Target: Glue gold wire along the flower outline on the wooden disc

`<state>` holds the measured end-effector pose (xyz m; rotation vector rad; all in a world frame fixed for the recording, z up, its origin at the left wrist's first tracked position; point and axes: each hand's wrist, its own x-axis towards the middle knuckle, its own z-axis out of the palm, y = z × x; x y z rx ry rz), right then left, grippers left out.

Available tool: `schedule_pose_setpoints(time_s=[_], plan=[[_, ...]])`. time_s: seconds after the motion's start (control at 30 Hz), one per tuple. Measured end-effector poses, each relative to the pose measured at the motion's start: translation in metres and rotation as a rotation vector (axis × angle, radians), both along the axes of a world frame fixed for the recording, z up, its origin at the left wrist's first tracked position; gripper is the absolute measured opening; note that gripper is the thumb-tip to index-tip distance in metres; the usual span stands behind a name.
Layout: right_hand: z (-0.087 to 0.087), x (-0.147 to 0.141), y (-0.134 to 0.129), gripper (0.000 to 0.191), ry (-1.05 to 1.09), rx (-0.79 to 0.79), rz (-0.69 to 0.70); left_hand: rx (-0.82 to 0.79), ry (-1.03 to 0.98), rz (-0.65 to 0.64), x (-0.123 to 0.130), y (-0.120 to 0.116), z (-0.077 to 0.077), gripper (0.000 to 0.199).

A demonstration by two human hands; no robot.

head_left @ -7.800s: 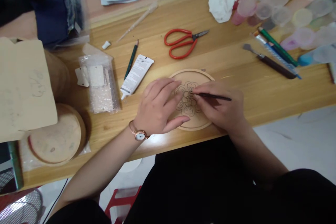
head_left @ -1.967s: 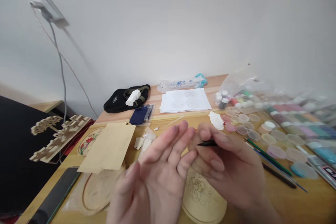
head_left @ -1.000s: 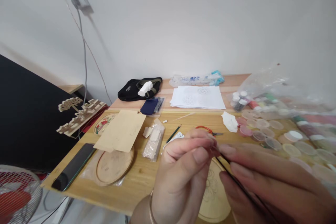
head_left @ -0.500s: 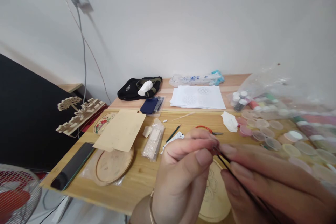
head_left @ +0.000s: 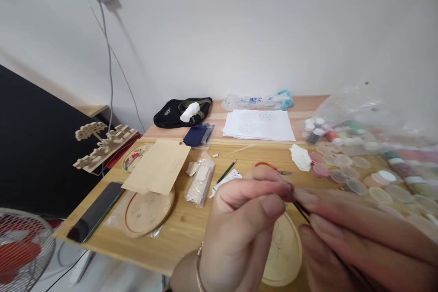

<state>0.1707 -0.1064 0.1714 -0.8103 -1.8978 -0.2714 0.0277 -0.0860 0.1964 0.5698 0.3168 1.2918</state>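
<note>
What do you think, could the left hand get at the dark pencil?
Probably yes: the dark pencil lies beyond the left hand with nothing visible on top. That hand looks pinched shut, though, so it would likely need to open first.

The left hand (head_left: 239, 223) is bare, and a slim rose-gold band (head_left: 198, 265) curves across its wrist, shaped like a narrow bangle. The thumbnail (head_left: 273, 205) is broad with a rounded tip. The right hand (head_left: 366, 232) is bare too, its smooth, oval fingernails (head_left: 327, 226) slightly blurred.
</note>
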Motion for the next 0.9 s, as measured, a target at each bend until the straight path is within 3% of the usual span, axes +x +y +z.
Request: schedule_pose_setpoints(time_s=[0.13,0.27,0.4,0.73,0.9], plan=[[0.000,0.002,0.002,0.053,-0.026,0.008,0.028,0.003,0.006,0.004,0.000,0.001,-0.002,0.006],[0.000,-0.004,0.000,0.047,0.113,-0.010,-0.064,-0.007,0.014,0.004,0.000,0.000,-0.003,0.007],[-0.001,-0.007,-0.002,0.052,0.035,0.033,-0.047,-0.016,0.007,-0.004,0.000,-0.001,-0.003,0.007],[-0.003,-0.012,-0.008,0.051,0.105,-0.005,-0.137,0.001,-0.032,-0.013,-0.002,-0.002,-0.001,0.006],[-0.006,0.003,-0.004,0.054,-0.048,0.016,-0.086,0.006,-0.025,0.003,-0.001,0.001,-0.001,0.006]])
